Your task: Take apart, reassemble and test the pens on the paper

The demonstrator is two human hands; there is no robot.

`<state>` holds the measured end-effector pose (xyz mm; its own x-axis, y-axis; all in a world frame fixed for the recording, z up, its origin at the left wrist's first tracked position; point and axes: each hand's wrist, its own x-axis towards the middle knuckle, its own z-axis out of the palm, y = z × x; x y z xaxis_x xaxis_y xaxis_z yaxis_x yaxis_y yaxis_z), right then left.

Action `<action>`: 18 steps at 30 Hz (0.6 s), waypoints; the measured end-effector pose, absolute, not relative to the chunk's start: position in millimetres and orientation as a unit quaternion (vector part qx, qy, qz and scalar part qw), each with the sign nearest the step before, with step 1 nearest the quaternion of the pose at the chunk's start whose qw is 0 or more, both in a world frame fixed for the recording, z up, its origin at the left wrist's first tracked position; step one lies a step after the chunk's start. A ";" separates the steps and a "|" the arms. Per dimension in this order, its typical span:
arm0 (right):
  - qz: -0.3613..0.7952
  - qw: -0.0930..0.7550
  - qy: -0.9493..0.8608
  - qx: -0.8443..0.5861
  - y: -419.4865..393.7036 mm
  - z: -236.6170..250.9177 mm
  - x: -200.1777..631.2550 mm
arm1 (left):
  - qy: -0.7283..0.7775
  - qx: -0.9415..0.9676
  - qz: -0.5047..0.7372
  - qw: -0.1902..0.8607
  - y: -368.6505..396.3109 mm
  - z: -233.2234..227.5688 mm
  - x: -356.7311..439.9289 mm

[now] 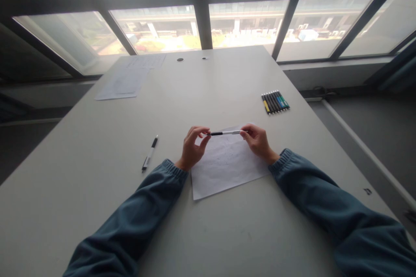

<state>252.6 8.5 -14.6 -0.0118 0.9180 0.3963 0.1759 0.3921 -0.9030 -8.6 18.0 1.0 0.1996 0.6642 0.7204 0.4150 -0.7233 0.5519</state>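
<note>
A black-and-white pen [225, 133] is held level between my two hands, over a sheet of paper [221, 177]. My left hand [194, 145] pinches its black end with thumb and fingers. The white end sits in the grip of my right hand [255, 139], whose fingers are closed around it. Faint marks show on the paper beneath. To the left of my left hand, a second black-and-white pen [150, 153] lies slanted on the table.
On the right of the white table [97, 173] lies a row of several pens [275, 102] with black, yellow, blue and green parts. Papers [125, 78] rest at the far left. Two round holes are near the back edge, before the windows. A small dark item [367, 191] lies near the right edge.
</note>
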 end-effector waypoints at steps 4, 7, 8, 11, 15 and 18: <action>0.336 0.550 -0.628 -0.436 8.2 -13.2 252.2 | 0.353 0.764 0.522 0.135 19.0 -0.7 -9.7; 0.338 0.548 -0.628 -0.437 8.5 -14.5 252.2 | 0.348 0.768 0.518 0.144 18.6 0.0 -10.3; 0.339 0.547 -0.628 -0.437 8.7 -15.2 252.3 | 0.347 0.770 0.515 0.147 18.1 0.6 -10.4; 0.339 0.545 -0.631 -0.434 9.1 -17.3 253.2 | 0.344 0.774 0.507 0.158 16.5 2.6 -10.5; 0.343 0.540 -0.636 -0.431 8.5 -17.0 253.4 | 0.349 0.773 0.503 0.165 15.0 2.9 -10.6; 0.346 0.536 -0.639 -0.429 7.8 -15.5 252.5 | 0.362 0.769 0.498 0.171 14.0 2.1 -10.6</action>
<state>252.5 7.8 -15.5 -0.0558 0.9201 0.3877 0.1769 0.3912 -0.9031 -10.6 14.0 2.1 0.2420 0.7275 0.6421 0.3881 -0.6790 0.6231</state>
